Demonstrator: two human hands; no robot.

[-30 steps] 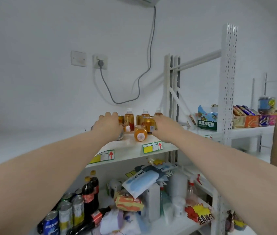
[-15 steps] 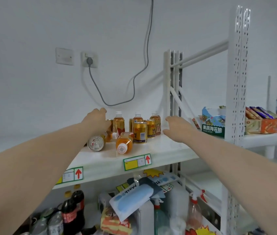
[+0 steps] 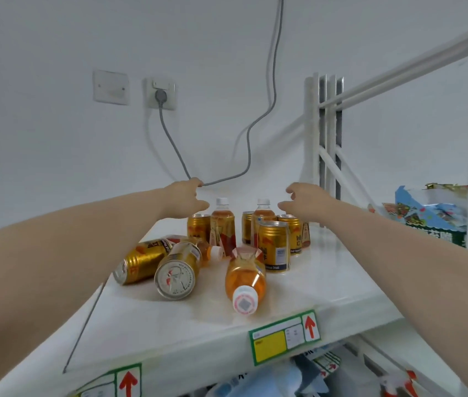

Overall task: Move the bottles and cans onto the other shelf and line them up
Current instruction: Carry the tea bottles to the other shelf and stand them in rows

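Amber plastic bottles with white caps (image 3: 222, 224) and gold metal cans (image 3: 273, 246) crowd the white shelf board (image 3: 327, 282), some upright at its back, several toppled nearer its front edge. Above its back row the left hand (image 3: 187, 199) and right hand (image 3: 304, 199) hover, fingers loosely spread, gripping nothing.

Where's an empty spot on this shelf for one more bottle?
The shelf is bare on the right, between the front standing can and the right forearm, and in front of the two tipped cans. The middle is crowded: a lying bottle beside those cans, with upright bottles and cans bunched behind, below the left hand and right hand.
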